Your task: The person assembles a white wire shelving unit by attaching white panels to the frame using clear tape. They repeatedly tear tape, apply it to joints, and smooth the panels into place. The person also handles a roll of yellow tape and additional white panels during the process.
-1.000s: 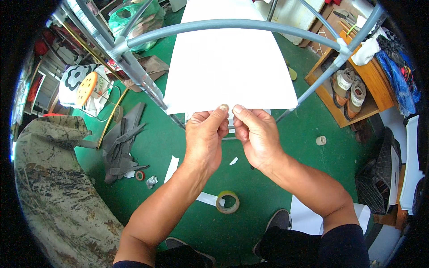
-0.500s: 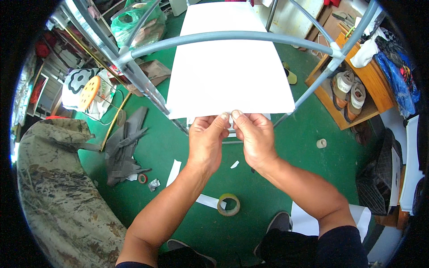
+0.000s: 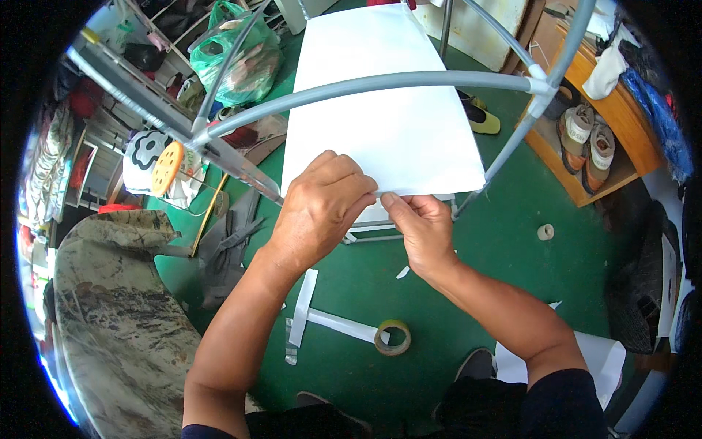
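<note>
a person's right hand [image 3: 423,228] pinches the near edge of a white sheet [image 3: 380,139], set beneath an arched gray tube [image 3: 373,85]; close beside it, the left hand [image 3: 319,205] curls its fingers at that edge, their grip hidden from view. a tape roll [image 3: 393,352] lies on the green floor [image 3: 482,263].

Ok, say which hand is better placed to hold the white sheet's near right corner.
Likely the right hand: it is at the near edge of the white sheet, on that corner's side. The left hand, farther left, would have to reach across.
</note>
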`<control>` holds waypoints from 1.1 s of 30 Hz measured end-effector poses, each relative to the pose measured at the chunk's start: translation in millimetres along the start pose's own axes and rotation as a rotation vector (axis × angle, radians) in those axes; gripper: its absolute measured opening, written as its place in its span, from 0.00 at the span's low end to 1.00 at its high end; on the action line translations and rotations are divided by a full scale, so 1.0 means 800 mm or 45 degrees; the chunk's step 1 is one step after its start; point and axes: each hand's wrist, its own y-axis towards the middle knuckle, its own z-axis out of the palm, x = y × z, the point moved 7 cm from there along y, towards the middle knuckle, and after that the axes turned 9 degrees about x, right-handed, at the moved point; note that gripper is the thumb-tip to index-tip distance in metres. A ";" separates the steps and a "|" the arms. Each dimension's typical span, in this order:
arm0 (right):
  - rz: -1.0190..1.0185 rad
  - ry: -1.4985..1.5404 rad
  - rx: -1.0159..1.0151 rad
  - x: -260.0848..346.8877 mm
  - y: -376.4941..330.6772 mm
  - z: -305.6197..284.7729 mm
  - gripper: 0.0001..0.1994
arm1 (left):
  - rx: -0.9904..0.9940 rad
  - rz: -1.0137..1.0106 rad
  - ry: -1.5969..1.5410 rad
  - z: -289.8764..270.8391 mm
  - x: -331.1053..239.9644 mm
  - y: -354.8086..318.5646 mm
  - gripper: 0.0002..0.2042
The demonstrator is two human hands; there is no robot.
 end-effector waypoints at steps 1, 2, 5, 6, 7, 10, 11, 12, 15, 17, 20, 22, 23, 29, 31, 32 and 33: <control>-0.009 0.018 0.008 0.001 -0.001 0.000 0.08 | 0.012 0.005 -0.018 0.005 0.003 0.001 0.09; 0.007 -0.012 0.021 -0.001 -0.001 -0.002 0.08 | 0.004 0.000 -0.012 0.008 0.004 0.000 0.09; 0.033 -0.062 0.064 -0.003 0.001 -0.006 0.08 | -0.031 -0.005 0.007 0.013 0.004 -0.003 0.09; 0.029 -0.050 0.076 -0.001 0.001 -0.005 0.07 | -0.046 0.000 0.012 0.014 0.003 -0.004 0.09; 0.025 -0.037 0.088 0.000 0.001 -0.004 0.07 | -0.062 0.005 0.016 0.015 0.003 -0.005 0.09; -0.012 -0.038 0.085 -0.002 0.002 -0.008 0.07 | -0.102 0.020 0.017 0.019 0.002 -0.004 0.10; -0.024 -0.068 0.093 -0.001 0.003 -0.009 0.07 | -0.101 0.018 0.018 0.022 0.002 -0.004 0.10; -0.039 -0.096 0.101 0.001 0.004 -0.009 0.07 | -0.101 0.018 0.020 0.022 0.003 -0.004 0.10; -0.054 -0.147 0.113 -0.001 0.008 -0.012 0.07 | -0.089 0.007 0.043 0.023 0.000 -0.003 0.09; -0.073 -0.151 0.114 -0.002 0.009 -0.012 0.07 | -0.093 0.003 0.065 0.025 -0.001 -0.004 0.10; -0.124 -0.163 0.110 -0.001 0.013 -0.010 0.06 | -0.123 0.035 0.103 0.030 0.001 -0.006 0.11; -0.150 -0.221 0.113 -0.002 0.015 -0.012 0.06 | -0.153 0.085 0.136 0.033 0.001 -0.008 0.12; -0.168 -0.216 0.116 -0.002 0.015 -0.012 0.06 | -0.155 0.105 0.169 0.034 0.000 -0.009 0.11; -0.137 -0.193 0.138 -0.003 0.016 -0.013 0.06 | -0.204 0.213 0.300 0.043 -0.003 -0.014 0.13; -0.094 -0.117 0.133 -0.002 0.012 -0.012 0.07 | -0.248 0.247 0.335 0.045 -0.006 -0.014 0.13; -0.051 -0.095 0.120 -0.009 0.009 -0.014 0.07 | -0.258 0.242 0.368 0.046 -0.006 -0.015 0.12; -0.008 -0.073 0.104 -0.016 0.006 -0.017 0.07 | -0.267 0.239 0.398 0.049 -0.006 -0.015 0.12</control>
